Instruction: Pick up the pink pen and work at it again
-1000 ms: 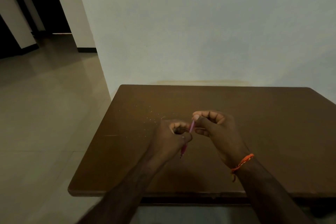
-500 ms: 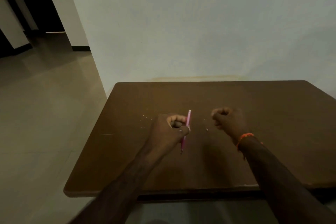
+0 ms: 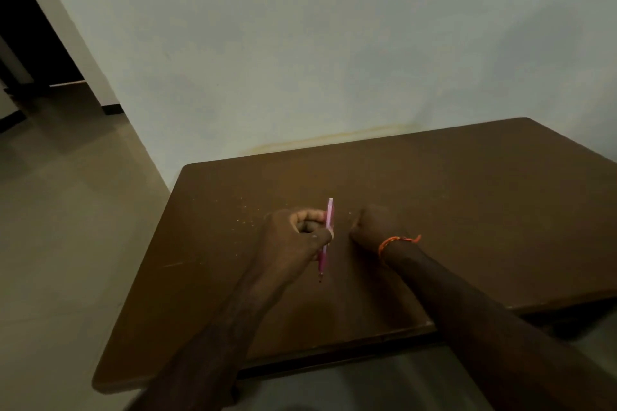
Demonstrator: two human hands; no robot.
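Note:
My left hand [image 3: 295, 237] grips a thin pink pen [image 3: 327, 230] between thumb and curled fingers, held nearly upright over the brown table [image 3: 467, 197], its dark tip pointing down towards me. My right hand [image 3: 370, 227] hovers just right of the pen, fingers curled into a loose fist; whether it pinches anything is hidden. An orange thread bracelet [image 3: 395, 242] circles the right wrist. The two hands are a small gap apart.
Tiny pale specks [image 3: 247, 213] lie scattered on the tabletop left of my hands. A plain pale wall [image 3: 334, 43] stands behind the table. Tiled floor [image 3: 66, 227] stretches to the left, with a dark doorway [image 3: 30, 43] at the far left.
A second ago both hands met at the pen's top. The right hand has let go and drawn off to the right, then edged back closer. The left hand keeps the pen.

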